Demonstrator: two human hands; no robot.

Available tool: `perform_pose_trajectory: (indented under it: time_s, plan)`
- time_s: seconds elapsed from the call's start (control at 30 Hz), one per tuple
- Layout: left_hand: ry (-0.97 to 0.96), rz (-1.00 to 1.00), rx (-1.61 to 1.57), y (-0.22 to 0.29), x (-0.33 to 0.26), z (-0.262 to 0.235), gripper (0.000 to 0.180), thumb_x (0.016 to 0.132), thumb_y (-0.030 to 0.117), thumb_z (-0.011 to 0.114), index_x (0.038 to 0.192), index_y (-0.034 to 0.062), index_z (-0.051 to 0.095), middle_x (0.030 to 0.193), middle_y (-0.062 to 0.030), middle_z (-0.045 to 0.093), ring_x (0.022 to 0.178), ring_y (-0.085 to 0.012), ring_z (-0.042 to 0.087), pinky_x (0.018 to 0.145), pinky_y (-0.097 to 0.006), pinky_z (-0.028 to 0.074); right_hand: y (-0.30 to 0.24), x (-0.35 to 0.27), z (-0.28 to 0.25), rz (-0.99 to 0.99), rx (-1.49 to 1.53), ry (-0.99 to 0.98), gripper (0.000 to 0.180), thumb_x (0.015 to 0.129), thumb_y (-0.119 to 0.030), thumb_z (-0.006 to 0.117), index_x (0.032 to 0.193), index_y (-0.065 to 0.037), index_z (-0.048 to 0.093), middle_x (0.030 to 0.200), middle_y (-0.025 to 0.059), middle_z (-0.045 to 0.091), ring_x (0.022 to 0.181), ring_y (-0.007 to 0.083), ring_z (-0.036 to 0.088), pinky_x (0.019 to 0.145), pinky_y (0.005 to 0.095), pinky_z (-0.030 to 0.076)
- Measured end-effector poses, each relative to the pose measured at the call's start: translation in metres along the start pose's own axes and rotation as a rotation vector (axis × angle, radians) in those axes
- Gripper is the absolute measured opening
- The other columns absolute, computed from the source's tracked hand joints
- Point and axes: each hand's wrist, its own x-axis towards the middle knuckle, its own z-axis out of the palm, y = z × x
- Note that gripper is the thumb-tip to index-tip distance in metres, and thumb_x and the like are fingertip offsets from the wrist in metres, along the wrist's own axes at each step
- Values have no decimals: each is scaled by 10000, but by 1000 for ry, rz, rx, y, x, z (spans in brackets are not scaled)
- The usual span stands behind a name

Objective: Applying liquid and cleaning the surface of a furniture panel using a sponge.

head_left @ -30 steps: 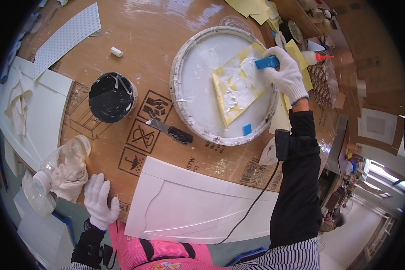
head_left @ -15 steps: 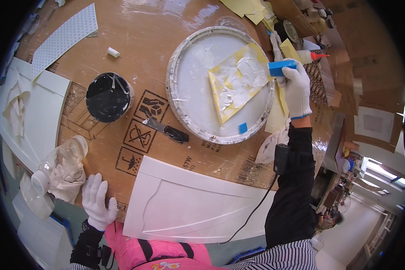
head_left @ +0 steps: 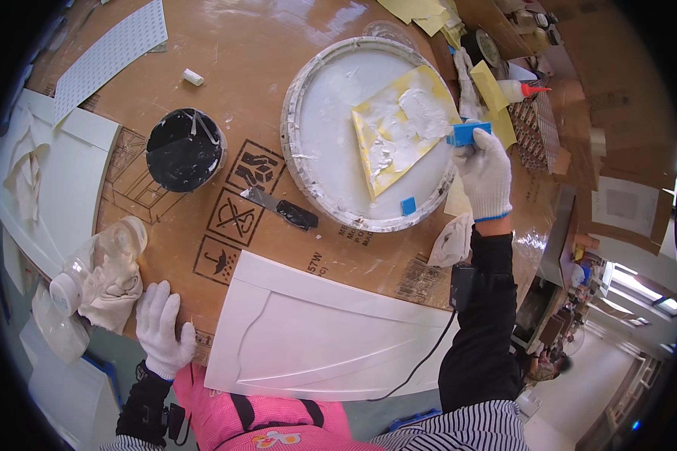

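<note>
**Blue scraper at the tray's right rim**

The right hand (head_left: 486, 174) grips a blue scraper (head_left: 468, 134) at the right edge of the round white tray (head_left: 316, 135), touching the paste-smeared yellow sheet (head_left: 399, 135) lying in it. The left hand (head_left: 162, 328) rests released, fingers spread, on the near left edge of the desk (head_left: 278, 45), beside a white panel (head_left: 323, 338).

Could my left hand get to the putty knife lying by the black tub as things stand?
Probably yes. The left hand rests empty on the table edge, and the putty knife lies beyond it over bare cardboard. Only the white panel sits to one side, not across the path.
</note>
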Motion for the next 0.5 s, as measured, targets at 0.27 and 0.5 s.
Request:
perform_pose_trajectory:
  time_s: [0.27,0.5]
  plan:
    - [2,2,16,-2,-2,0,532,926,261,585,1408,41,531,1470,-240,543,1319,-494,528,1100,-605,413,33,-50,24,-422,-932,21,380,901,-14,732,1244,-24,570,1091,56,641,972,141,639,856,290,542]
    - [3,1,22,-2,-3,1,531,934,272,579,1409,42,532,1469,-240,544,1315,-494,531,1101,-613,410,44,-43,25,-535,-1129,30,381,890,-69,746,1227,-15,576,1065,105,652,939,194,658,845,326,547]
